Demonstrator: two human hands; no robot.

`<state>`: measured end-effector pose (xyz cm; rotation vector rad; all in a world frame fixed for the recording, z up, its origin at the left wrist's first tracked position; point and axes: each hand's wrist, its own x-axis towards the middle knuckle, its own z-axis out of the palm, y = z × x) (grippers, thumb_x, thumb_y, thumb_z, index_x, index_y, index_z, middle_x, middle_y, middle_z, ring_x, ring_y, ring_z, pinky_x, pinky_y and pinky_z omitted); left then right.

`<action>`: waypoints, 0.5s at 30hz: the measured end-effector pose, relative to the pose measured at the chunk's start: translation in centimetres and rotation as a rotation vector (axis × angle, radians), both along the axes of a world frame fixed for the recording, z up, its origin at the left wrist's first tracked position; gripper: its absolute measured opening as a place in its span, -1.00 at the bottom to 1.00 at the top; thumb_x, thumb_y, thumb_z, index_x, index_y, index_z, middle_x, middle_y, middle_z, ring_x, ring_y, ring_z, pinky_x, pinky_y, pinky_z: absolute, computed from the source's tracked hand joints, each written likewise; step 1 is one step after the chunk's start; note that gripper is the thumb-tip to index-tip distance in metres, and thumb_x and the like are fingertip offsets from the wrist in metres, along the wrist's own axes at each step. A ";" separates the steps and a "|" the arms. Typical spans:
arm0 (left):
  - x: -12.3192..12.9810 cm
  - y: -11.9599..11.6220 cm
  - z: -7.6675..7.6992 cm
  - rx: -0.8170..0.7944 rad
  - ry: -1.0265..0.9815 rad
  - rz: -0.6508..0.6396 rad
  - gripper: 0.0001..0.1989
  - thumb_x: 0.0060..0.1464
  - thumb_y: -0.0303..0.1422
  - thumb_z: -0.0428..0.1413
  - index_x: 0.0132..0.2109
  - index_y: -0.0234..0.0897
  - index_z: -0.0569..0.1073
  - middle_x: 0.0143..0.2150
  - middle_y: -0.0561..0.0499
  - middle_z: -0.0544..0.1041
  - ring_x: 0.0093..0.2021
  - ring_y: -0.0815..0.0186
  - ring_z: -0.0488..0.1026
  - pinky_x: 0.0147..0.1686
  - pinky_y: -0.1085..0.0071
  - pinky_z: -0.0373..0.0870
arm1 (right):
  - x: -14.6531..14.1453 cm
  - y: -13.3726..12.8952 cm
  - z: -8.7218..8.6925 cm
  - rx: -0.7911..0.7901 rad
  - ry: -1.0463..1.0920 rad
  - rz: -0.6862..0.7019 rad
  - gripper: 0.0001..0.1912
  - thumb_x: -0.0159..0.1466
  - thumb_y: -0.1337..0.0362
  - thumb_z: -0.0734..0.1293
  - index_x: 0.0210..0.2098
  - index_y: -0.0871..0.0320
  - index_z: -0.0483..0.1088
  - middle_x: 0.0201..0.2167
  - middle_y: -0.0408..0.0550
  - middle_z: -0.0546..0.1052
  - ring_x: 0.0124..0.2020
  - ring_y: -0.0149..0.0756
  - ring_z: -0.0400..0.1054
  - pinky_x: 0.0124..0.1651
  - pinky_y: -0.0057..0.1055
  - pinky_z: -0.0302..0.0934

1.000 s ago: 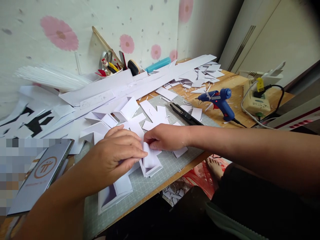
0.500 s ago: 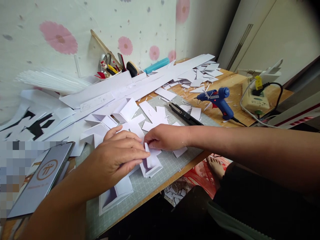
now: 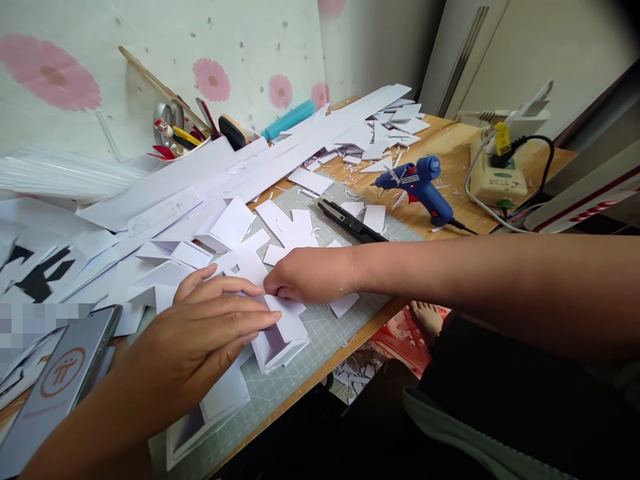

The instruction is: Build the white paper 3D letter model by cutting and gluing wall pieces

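A white board piece with raised side walls, like a small box arm [image 3: 287, 331], lies on the grey-green cutting mat [image 3: 320, 333]. My right hand [image 3: 313, 275] is closed at its far end, the curled fingers pinching the white board; the fingertips are partly hidden. My left hand [image 3: 215, 313] is open, palm down, with long fingers laid over the piece and the index fingertip touching its top. Below the left wrist is another open-walled white section [image 3: 220, 403]. Flat white cut-outs [image 3: 287, 230] and a folded white box shape [image 3: 227, 225] lie beyond the hands.
A black utility knife [image 3: 353, 221] lies past my right hand. The blue glue gun [image 3: 417, 190] stands on the wooden table with its cord trailing right, near a power strip [image 3: 497, 177]. A phone [image 3: 63, 373] is at left. Long white strips [image 3: 350, 123] and scraps lie at the back.
The view has swung right, so everything sits further left. The white strip that stood tilted between my hands now lies flatter over the walled piece. Both hands stay at it.
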<state>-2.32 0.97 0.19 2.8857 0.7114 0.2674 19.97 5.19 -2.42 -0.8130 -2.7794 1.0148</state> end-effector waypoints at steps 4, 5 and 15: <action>-0.1 0.0 -0.2 0.009 -0.002 0.040 -0.65 0.17 -0.46 0.03 0.01 0.06 0.49 -0.10 0.21 0.63 0.05 0.25 0.46 0.31 0.23 -0.03 | 0.2 0.0 -0.3 0.007 0.030 -0.013 -0.81 0.29 0.53 0.19 -0.39 0.21 0.35 -0.52 -0.19 0.34 -0.47 -0.42 0.13 -0.34 -0.47 0.01; -0.1 0.0 -0.3 0.008 -0.007 0.047 -0.65 0.17 -0.46 0.03 0.01 0.06 0.49 -0.09 0.21 0.62 0.05 0.25 0.46 0.31 0.22 -0.02 | 0.2 -0.1 -0.3 0.007 0.033 -0.015 -0.81 0.29 0.53 0.19 -0.39 0.21 0.35 -0.52 -0.19 0.34 -0.47 -0.42 0.14 -0.34 -0.47 0.01; 0.1 0.0 -0.3 0.008 0.015 0.043 -0.66 0.18 -0.45 0.04 0.03 0.04 0.47 -0.10 0.18 0.62 0.07 0.27 0.43 0.30 0.18 -0.04 | 0.3 -0.5 -0.3 0.028 0.031 -0.026 -0.81 0.31 0.51 0.19 -0.35 0.23 0.40 -0.47 -0.14 0.39 -0.46 -0.41 0.14 -0.34 -0.46 0.01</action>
